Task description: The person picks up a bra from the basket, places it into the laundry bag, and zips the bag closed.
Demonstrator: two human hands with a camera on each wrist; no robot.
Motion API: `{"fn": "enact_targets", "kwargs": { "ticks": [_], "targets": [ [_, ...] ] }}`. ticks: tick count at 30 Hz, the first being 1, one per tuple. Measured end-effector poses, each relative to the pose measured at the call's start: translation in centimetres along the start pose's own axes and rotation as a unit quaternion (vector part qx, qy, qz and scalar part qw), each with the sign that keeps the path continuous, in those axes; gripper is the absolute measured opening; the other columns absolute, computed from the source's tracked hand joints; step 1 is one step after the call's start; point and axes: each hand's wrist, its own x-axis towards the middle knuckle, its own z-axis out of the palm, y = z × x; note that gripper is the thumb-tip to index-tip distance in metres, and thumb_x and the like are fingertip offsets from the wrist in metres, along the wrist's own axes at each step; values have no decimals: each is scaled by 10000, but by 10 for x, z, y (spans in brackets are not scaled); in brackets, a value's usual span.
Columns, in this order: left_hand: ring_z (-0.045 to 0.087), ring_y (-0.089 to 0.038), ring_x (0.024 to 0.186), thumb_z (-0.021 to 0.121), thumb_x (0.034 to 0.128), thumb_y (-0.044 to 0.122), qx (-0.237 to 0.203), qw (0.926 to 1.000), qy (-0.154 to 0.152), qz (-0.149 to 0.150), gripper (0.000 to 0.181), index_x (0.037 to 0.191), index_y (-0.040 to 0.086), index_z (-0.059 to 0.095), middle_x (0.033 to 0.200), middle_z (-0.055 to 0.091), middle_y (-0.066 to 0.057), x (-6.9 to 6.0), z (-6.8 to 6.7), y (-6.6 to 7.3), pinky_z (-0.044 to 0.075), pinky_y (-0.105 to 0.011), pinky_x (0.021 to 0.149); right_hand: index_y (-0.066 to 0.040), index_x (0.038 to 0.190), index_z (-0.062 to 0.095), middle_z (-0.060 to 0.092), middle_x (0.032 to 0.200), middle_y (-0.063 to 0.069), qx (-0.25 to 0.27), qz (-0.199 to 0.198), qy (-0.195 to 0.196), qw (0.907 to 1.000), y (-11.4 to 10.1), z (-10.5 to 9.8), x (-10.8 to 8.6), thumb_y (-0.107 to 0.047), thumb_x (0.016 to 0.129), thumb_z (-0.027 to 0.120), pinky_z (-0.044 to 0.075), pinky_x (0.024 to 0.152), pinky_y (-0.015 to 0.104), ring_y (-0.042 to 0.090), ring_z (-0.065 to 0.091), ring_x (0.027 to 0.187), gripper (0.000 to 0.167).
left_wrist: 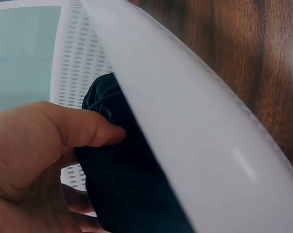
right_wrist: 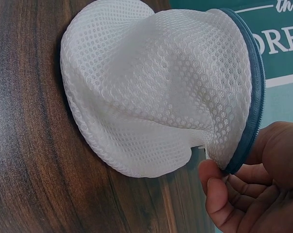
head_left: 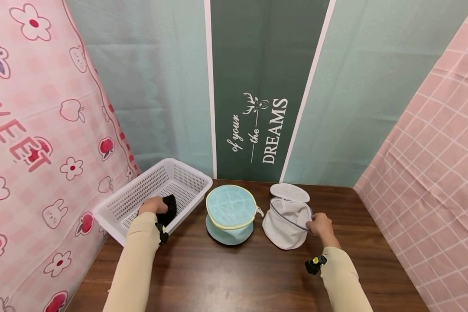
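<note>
My left hand [head_left: 152,205] reaches into a white slotted plastic basket [head_left: 111,223] and grips a bundle of black cloth [head_left: 170,207]. In the left wrist view the thumb presses on the black cloth [left_wrist: 119,179], with fingers behind it; the basket wall hides part of it. At the right, my right hand [head_left: 321,226] pinches the grey zipper rim of a white mesh laundry bag [head_left: 281,229]. That bag stands on the table with its mouth open and its round lid [head_left: 290,192] folded back. In the right wrist view, thumb and fingers pinch the rim's lower end.
A light blue mesh laundry bag [head_left: 232,206] with a yellow-edged lid stands between the basket and the white bag. The brown wooden table [head_left: 218,277] is bounded by a green curtain [head_left: 171,108] behind and pink patterned cloths [head_left: 433,173] at the sides.
</note>
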Motion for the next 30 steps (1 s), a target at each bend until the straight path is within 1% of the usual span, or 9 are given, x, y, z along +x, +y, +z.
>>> {"fn": "enact_targets", "kwargs": {
  "ticks": [6, 9, 13, 14, 16, 18, 21, 24, 30],
  "targets": [
    [502, -367, 901, 464, 821, 9, 65, 9978, 463, 478, 417, 1217, -120, 470, 1143, 503, -305, -4, -1, -4, 383, -405, 684, 103, 860, 583, 546, 596, 63, 84, -11, -48, 10000, 0, 0, 0, -15, 744, 550, 452, 489, 297, 183, 541, 526, 169],
    [516, -383, 915, 441, 819, -17, 4, 9965, 550, 636, 523, 1339, -61, 399, 1203, 480, -326, -4, -2, -6, 389, -418, 694, 137, 944, 584, 563, 631, 86, 93, -11, -58, 9999, 0, 0, 1, -14, 745, 551, 464, 494, 293, 179, 554, 531, 251],
    [429, -220, 563, 380, 839, -68, -103, 9954, 481, 826, 623, 1446, 41, 291, 901, 570, -266, 0, 0, -8, 351, -336, 555, 180, 1072, 554, 586, 686, 121, 48, -31, -75, 10000, -1, 0, 1, -17, 742, 557, 474, 514, 299, 187, 568, 553, 384],
    [374, -181, 516, 367, 842, -79, -72, 9948, 488, 889, 636, 1456, 60, 277, 828, 561, -261, 1, 0, -8, 336, -310, 523, 186, 1094, 544, 590, 696, 125, 26, -41, -78, 10000, -1, 0, 1, -18, 740, 559, 474, 521, 300, 190, 570, 562, 409],
    [474, -267, 579, 340, 839, -114, -127, 9931, 509, 1046, 649, 1458, 70, 278, 882, 553, -303, 2, 0, -10, 324, -303, 506, 194, 1118, 530, 595, 708, 134, 0, -52, -80, 10000, -2, 0, 2, -21, 737, 563, 474, 532, 305, 202, 574, 576, 439],
    [536, -438, 833, 337, 809, -132, -127, 9900, 680, 1230, 635, 1409, 71, 381, 1000, 538, -354, 3, 0, -12, 381, -347, 564, 191, 1129, 528, 595, 712, 134, -15, -49, -91, 9999, -2, 0, 2, -22, 738, 563, 470, 538, 308, 211, 574, 590, 447],
    [209, -615, 1190, 368, 760, -120, -124, 9824, 1051, 1538, 505, 1206, 17, 561, 1197, 474, -360, 0, -1, -14, 388, -503, 819, 199, 1153, 512, 595, 728, 145, -28, -37, -120, 9999, -1, 0, 3, -24, 745, 560, 466, 540, 308, 217, 573, 603, 468],
    [292, -577, 1171, 409, 717, -82, -194, 9759, 1310, 1733, 383, 1032, -18, 617, 1056, 574, -281, -3, -1, -18, 313, -561, 929, 193, 1171, 506, 596, 736, 143, -22, -2, -156, 9999, -1, 1, 3, -27, 754, 559, 464, 537, 300, 207, 572, 598, 475],
    [464, -356, 870, 563, 744, 76, -985, 9789, 975, 1503, 298, 1019, -39, 579, 985, 548, -224, -11, -3, -24, 404, -416, 704, 194, 1175, 502, 597, 759, 162, 21, 23, -195, 9998, -2, 1, 3, -25, 761, 554, 462, 517, 293, 193, 566, 577, 471]
  ]
}}
